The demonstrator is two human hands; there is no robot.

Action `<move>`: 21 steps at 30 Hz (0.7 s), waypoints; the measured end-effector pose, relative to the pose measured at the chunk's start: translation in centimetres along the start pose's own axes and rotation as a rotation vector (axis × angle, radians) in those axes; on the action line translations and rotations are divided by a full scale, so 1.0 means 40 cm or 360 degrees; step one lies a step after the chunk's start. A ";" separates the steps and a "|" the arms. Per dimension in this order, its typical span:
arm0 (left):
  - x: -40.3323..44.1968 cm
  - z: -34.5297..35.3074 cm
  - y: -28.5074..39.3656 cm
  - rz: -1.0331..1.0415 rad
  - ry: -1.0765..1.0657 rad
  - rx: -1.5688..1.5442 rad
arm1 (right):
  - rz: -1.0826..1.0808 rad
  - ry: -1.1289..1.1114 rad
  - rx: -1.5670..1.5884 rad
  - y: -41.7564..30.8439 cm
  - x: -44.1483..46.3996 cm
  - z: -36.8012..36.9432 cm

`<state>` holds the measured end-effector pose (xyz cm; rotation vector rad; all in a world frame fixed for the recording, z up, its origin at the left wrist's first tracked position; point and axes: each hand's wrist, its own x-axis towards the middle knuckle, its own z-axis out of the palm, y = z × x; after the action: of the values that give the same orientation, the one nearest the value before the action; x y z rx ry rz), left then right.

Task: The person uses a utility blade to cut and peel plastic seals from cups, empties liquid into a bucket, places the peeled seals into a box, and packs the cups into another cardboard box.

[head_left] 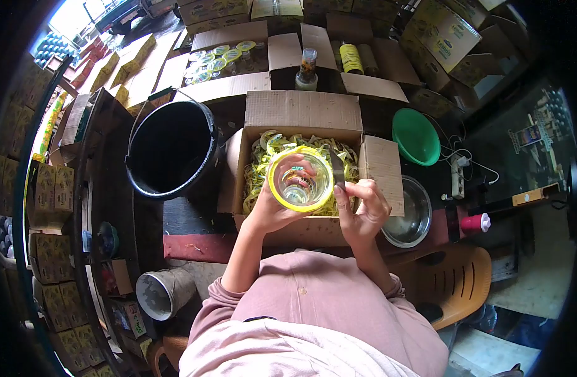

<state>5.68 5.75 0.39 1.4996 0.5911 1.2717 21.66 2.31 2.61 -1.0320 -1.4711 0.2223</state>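
Observation:
My left hand [267, 212] is wrapped round a clear plastic cup [299, 191] with a bright yellow rim, tilted so that its open-looking end faces me. Between the thumb and fingers of my right hand [365, 212] is a thin, dark, flat blade [337, 167], pointing up along the cup's right edge. Whether the blade touches the rim I cannot tell. Under both hands stands an open cardboard box [304, 112], filled with yellow and clear plastic trimmings [258, 156].
A black bucket [132, 164] stands left, a green bowl [416, 137] and a metal bowl [425, 210] right. Behind are a jar [306, 76], yellow-lidded cups [216, 65] and a yellow roll [350, 58]. A power strip [457, 176] with cables lies at the right.

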 end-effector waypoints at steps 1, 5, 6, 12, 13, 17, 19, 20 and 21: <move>0.000 -0.001 -0.002 0.0010 -0.0005 0.0014 | -0.0013 0.0001 -0.0011 0.001 0.000 0.001; -0.001 -0.005 -0.013 -0.0002 -0.0001 0.0031 | -0.0101 0.0013 -0.0173 -0.010 0.000 0.004; -0.002 -0.005 -0.014 0.0002 0.0002 0.0043 | -0.0121 0.0007 -0.0217 -0.014 0.002 0.005; -0.003 -0.006 -0.012 0.0028 -0.0053 0.0125 | -0.0189 0.0012 -0.0288 -0.011 0.017 0.010; -0.005 -0.007 -0.013 0.0021 -0.0065 0.0099 | -0.0186 0.0002 -0.0282 -0.013 0.018 0.010; 0.000 -0.009 -0.008 0.0008 -0.0070 0.0139 | -0.0239 -0.0008 -0.0330 -0.014 0.023 0.011; 0.001 -0.004 0.000 0.0020 -0.0029 0.0168 | -0.0278 0.0002 -0.0371 -0.019 0.030 0.014; 0.002 -0.003 0.002 0.0034 -0.0048 0.0157 | -0.0298 0.0008 -0.0393 -0.021 0.033 0.014; 0.003 -0.004 0.003 0.0048 -0.0066 0.0146 | -0.0288 -0.0002 -0.0393 -0.022 0.033 0.013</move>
<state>5.55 5.87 0.55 1.6126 0.6087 1.2479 21.03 2.94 4.02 -1.0862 -1.6103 -0.0906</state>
